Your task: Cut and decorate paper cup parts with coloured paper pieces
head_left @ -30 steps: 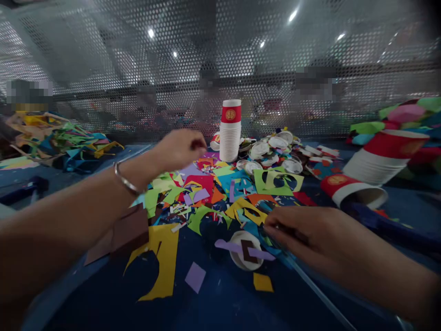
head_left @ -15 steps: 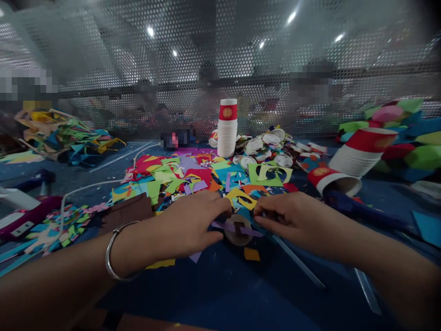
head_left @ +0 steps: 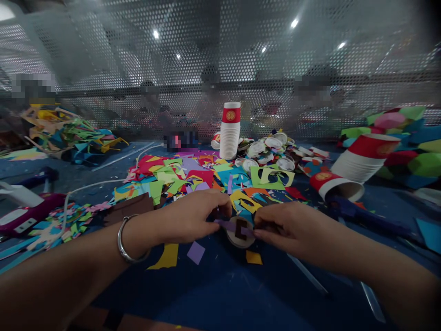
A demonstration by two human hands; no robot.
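A left hand (head_left: 195, 215) and right hand (head_left: 294, 225) flank a purple strip (head_left: 225, 224) crossing a white disc (head_left: 236, 242), near centre on the worktop (head_left: 206, 294). Fingers (head_left: 211, 227) curl narrowly at both ends; whether they pinch cannot be told. Light, even tension should keep the strip flat.

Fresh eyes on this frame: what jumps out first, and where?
Probably the tall cup stack, upright near mid-picture with a red band on its top cup. Next, the bright paper scraps spread over the table in front of it. Then, nearer the wearer, a purple strip across a white disc, with the left hand at one end and the right hand at the other.
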